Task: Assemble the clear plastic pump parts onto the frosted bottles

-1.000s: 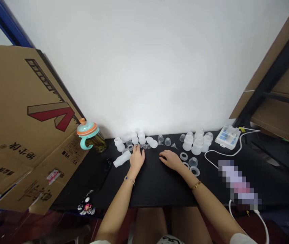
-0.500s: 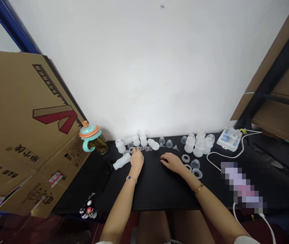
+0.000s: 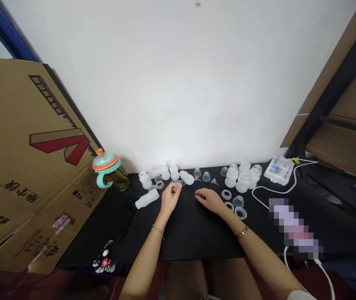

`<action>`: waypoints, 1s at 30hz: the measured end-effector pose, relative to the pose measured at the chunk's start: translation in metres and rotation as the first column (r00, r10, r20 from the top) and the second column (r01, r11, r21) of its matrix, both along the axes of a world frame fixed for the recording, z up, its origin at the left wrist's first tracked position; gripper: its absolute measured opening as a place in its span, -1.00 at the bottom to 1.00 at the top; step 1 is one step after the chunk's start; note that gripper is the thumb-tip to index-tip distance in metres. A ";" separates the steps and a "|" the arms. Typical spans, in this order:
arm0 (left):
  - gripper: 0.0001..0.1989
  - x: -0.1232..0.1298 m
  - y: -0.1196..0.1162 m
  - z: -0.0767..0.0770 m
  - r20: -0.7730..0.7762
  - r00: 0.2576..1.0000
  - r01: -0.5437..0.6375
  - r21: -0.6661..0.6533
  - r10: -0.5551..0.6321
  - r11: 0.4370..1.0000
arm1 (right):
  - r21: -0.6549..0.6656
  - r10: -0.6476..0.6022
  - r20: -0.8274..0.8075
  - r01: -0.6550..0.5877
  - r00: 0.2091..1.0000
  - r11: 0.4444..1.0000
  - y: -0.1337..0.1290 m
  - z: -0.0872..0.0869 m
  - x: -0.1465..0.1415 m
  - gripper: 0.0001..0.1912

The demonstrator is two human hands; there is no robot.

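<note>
Fingertips of left hand (image 3: pixel 169 199) curled together at small, translucent plastic piece (image 3: pixel 178 183), grasp uncertain; right hand (image 3: pixel 209 200) farther from it, loosely curled, any hold indiscernible. Frosted white plastic bottle (image 3: pixel 147 199) on its side, left of left hand, long axis slanting handward.

Left hand (image 3: pixel 169 200) pinched, right hand (image 3: pixel 209 200) loose

My black table (image 3: pixel 190 233) is holding a lidded jug (image 3: pixel 117 177) on the left, and a milky bottle (image 3: pixel 147 198) is lying on its side nearby. Capped bottles (image 3: pixel 243 182) are standing clustered toward my right — pale rings (image 3: pixel 241 213) are lying in front of them, and a white case (image 3: pixel 278 171) is resting farther right.
</note>
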State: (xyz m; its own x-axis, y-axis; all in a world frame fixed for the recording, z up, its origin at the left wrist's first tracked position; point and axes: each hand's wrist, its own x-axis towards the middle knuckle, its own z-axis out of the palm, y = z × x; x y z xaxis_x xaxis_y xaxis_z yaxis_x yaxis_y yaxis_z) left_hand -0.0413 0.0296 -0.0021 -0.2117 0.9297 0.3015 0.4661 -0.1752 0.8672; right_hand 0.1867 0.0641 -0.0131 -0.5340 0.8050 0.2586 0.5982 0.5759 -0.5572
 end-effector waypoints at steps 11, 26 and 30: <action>-0.34 0.022 0.006 -0.015 0.508 0.818 0.444 -0.258 -0.270 0.858 | -0.042 0.068 -0.152 -0.075 0.986 0.996 -0.013 0.008 -0.007 -0.66; -0.36 0.020 0.002 -0.018 0.292 0.922 0.334 -0.264 -0.255 0.905 | -0.456 -0.055 -0.482 -0.198 0.874 0.868 -0.009 0.004 -0.010 -0.60; -0.47 0.016 0.001 -0.013 0.188 0.951 0.285 -0.217 -0.247 0.934 | -0.503 -0.174 -0.523 -0.137 0.835 0.853 -0.002 -0.001 -0.008 -0.61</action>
State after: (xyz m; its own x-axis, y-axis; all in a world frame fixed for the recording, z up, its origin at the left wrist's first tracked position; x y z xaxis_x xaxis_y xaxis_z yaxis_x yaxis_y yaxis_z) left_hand -0.0256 0.0307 -0.0156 0.0271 0.9985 0.0470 0.2876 -0.0528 0.9563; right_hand 0.1789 0.0624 -0.0140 -0.4180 0.9070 0.0519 0.1230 0.1131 -0.9859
